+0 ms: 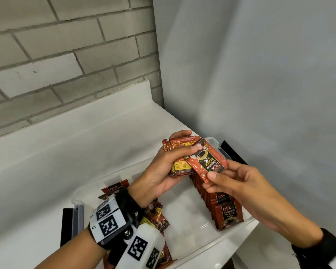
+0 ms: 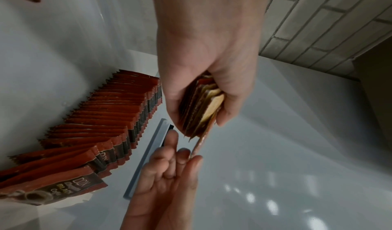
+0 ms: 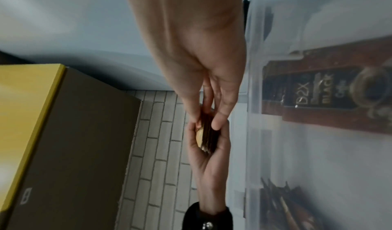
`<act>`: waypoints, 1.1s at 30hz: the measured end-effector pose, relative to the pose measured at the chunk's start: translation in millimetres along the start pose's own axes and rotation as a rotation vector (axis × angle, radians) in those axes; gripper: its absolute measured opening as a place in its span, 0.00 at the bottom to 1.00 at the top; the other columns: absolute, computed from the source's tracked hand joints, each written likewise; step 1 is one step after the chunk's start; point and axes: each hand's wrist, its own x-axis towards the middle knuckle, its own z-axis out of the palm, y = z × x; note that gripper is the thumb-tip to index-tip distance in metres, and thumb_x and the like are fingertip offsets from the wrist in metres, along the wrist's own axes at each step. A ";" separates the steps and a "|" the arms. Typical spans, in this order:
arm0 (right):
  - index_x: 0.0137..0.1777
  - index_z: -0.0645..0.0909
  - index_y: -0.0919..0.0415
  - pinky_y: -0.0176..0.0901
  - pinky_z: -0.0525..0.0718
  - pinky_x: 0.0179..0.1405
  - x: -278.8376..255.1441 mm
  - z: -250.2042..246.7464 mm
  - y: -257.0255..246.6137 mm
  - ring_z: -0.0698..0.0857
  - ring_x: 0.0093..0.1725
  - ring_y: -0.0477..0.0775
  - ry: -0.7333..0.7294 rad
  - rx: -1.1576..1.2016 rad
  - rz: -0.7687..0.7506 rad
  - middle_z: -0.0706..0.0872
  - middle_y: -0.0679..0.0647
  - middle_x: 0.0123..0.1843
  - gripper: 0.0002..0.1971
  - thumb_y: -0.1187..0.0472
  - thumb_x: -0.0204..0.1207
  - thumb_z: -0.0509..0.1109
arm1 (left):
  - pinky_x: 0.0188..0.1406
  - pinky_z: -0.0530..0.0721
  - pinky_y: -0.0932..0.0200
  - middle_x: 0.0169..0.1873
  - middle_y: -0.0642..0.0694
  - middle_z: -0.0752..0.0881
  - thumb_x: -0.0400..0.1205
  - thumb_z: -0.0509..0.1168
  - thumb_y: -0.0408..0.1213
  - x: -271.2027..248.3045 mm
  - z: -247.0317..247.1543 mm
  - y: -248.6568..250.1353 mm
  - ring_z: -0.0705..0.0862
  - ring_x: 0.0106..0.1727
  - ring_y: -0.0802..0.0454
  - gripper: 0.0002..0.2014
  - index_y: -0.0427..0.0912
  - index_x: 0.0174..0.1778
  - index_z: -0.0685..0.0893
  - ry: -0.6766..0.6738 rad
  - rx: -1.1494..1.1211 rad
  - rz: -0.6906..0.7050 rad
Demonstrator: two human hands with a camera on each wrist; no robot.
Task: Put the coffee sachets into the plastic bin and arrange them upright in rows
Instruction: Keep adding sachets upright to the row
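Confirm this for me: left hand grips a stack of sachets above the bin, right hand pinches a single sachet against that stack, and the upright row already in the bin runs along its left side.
One thing is wrong: the upright row runs along the bin's right side, as the head view shows. The rest holds: the left hand grips the stack of sachets, and the right hand pinches the single sachet against it.
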 end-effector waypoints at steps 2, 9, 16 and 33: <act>0.41 0.87 0.64 0.36 0.88 0.42 1.2 -0.9 -1.7 0.91 0.44 0.59 0.031 0.058 -0.008 0.90 0.68 0.46 0.17 0.56 0.55 0.84 | 0.44 0.86 0.53 0.49 0.39 0.88 0.68 0.71 0.26 -0.1 -0.3 0.4 0.88 0.49 0.42 0.20 0.49 0.54 0.84 0.003 0.001 0.003; 0.47 0.82 0.64 0.33 0.86 0.34 1.0 -13.2 -16.8 0.88 0.33 0.52 0.239 0.141 -0.091 0.90 0.64 0.39 0.19 0.61 0.55 0.78 | 0.37 0.88 0.56 0.51 0.38 0.89 0.68 0.69 0.23 0.0 -1.5 -1.1 0.90 0.46 0.43 0.22 0.48 0.54 0.84 -0.023 -0.002 -0.032; 0.42 0.88 0.52 0.26 0.81 0.36 -11.3 -42.4 -33.3 0.88 0.40 0.43 0.076 -0.501 -0.194 0.92 0.52 0.38 0.06 0.56 0.64 0.77 | 0.37 0.89 0.54 0.44 0.38 0.88 0.71 0.72 0.25 -1.0 -1.2 1.8 0.90 0.40 0.42 0.19 0.46 0.55 0.84 -0.013 -0.042 -0.048; 0.39 0.88 0.42 0.20 0.67 0.48 0.8 -57.1 1.4 0.65 0.54 0.28 -0.348 -1.382 -0.413 0.74 0.10 0.42 0.13 0.38 0.64 0.68 | 0.43 0.88 0.51 0.44 0.36 0.89 0.69 0.67 0.28 -2.4 -3.1 0.5 0.90 0.40 0.42 0.20 0.46 0.57 0.83 -0.015 -0.019 -0.122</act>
